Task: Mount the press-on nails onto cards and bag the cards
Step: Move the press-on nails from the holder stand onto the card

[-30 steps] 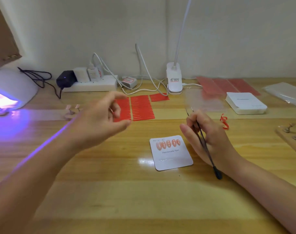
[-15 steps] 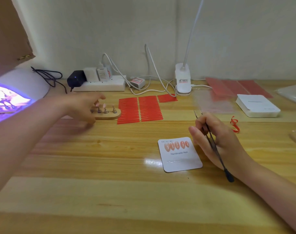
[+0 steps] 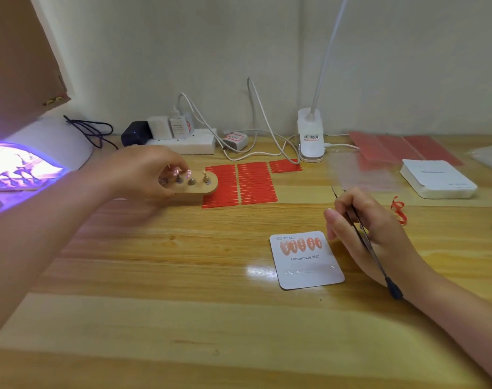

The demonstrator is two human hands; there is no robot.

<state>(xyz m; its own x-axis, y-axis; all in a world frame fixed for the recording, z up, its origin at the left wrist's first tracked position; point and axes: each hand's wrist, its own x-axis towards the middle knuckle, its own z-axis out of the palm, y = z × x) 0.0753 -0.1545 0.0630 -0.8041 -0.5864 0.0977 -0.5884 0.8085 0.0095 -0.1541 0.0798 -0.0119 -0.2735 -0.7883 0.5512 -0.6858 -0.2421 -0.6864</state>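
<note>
A white card [image 3: 309, 265] printed "Handmade Nail" lies on the wooden table with a row of several orange press-on nails stuck along its top. My right hand [image 3: 371, 228] rests just right of the card and holds black tweezers [image 3: 365, 240], tips pointing away from me. My left hand [image 3: 143, 172] grips the left end of a small wooden nail stand [image 3: 202, 186] carrying several nails on pegs, beside the red adhesive strip sheets [image 3: 253, 182].
A lit UV nail lamp [image 3: 20, 167] glows at far left. At the back are a power strip [image 3: 188, 141] with plugs and cables and a clip lamp base [image 3: 310, 138]. A white box [image 3: 438, 178], clear bags [image 3: 362, 172] and red sheets [image 3: 401, 147] lie at right.
My left hand swung left to the wooden nail stand, took hold of it and is carrying it rightward over the red strips. The right hand with the tweezers stayed put.
</note>
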